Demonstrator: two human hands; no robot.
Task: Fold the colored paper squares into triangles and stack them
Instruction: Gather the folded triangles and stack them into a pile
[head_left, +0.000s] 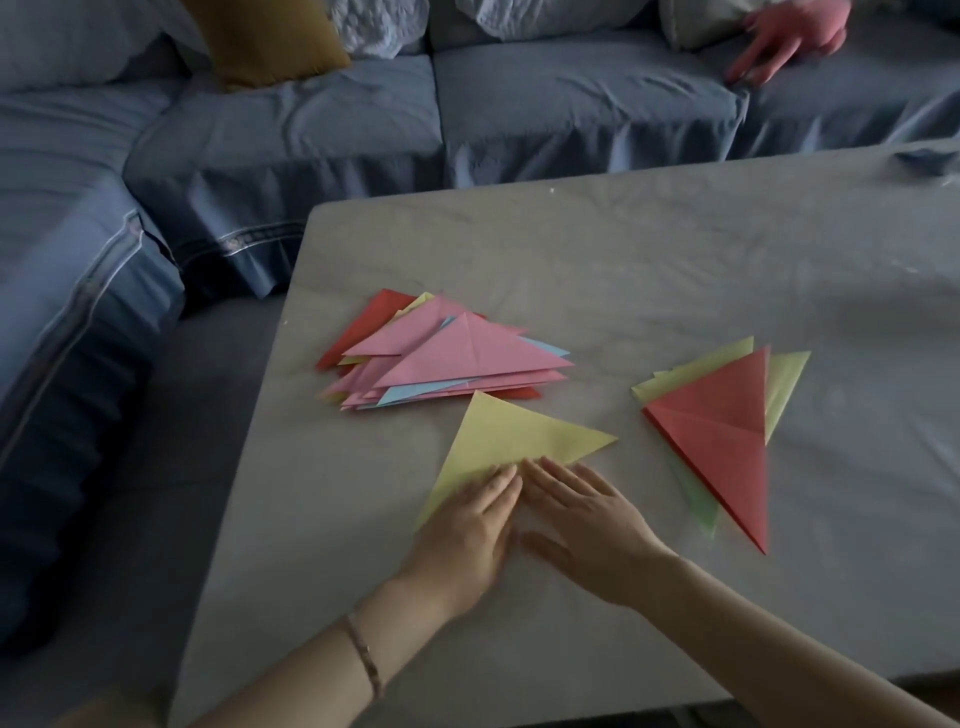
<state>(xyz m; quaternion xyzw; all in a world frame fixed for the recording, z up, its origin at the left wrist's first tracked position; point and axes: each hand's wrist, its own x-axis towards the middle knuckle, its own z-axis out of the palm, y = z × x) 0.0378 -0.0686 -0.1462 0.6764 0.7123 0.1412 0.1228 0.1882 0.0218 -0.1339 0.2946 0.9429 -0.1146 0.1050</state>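
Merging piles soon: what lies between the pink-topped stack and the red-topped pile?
Only bare table, in the head view; the yellow triangle stops just short of that gap.

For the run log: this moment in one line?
left hand, right hand: flat on yellow triangle edge | pink-topped stack: beyond | red-topped pile: right

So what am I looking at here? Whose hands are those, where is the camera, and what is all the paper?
There is no machine here: a person folds paper, and the single camera sits on their head, looking down. Their left hand and right hand lie flat, fingers straight, pressing the near edge of a yellow triangle; nothing is gripped. On the grey table behind it is a pile of folded triangles, pink on top. To the right lies a smaller pile topped by a red triangle. Beyond is a blue sofa, where another person's hand rests.
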